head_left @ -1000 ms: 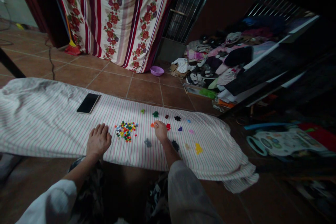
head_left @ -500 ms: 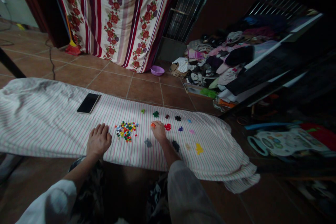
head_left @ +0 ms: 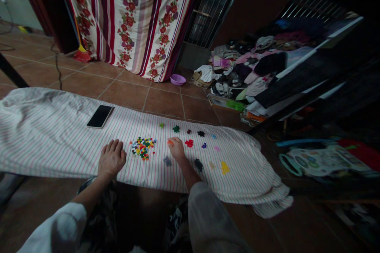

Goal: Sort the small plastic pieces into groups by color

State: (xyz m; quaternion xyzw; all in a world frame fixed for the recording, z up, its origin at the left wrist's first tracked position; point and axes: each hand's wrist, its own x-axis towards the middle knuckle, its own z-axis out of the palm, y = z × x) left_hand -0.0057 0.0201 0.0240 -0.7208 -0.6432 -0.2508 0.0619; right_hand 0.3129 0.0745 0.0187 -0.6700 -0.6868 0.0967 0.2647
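Note:
My left hand [head_left: 111, 159] lies flat and open on a pink-striped white cloth [head_left: 53, 138], just left of a mixed pile of small coloured pieces [head_left: 143, 146]. My right hand [head_left: 177, 148] rests on the cloth with its fingers curled down, fingertips at a small orange group [head_left: 169, 141]. Around it lie little single-colour groups: red [head_left: 189, 142], green [head_left: 176, 129], black [head_left: 201, 133], grey [head_left: 167, 161], dark [head_left: 198, 164] and yellow [head_left: 225, 167]. Whether the fingers hold a piece is hidden.
A black phone [head_left: 100, 116] lies on the cloth at the far left. Beyond are brown floor tiles, a flowered curtain [head_left: 133, 16], a purple bowl [head_left: 178, 80] and a heap of clothes [head_left: 246, 71]. A toy [head_left: 320, 160] sits at the right.
My right hand has slid a little left, from beside the red group to the orange group. The left hand has stayed put.

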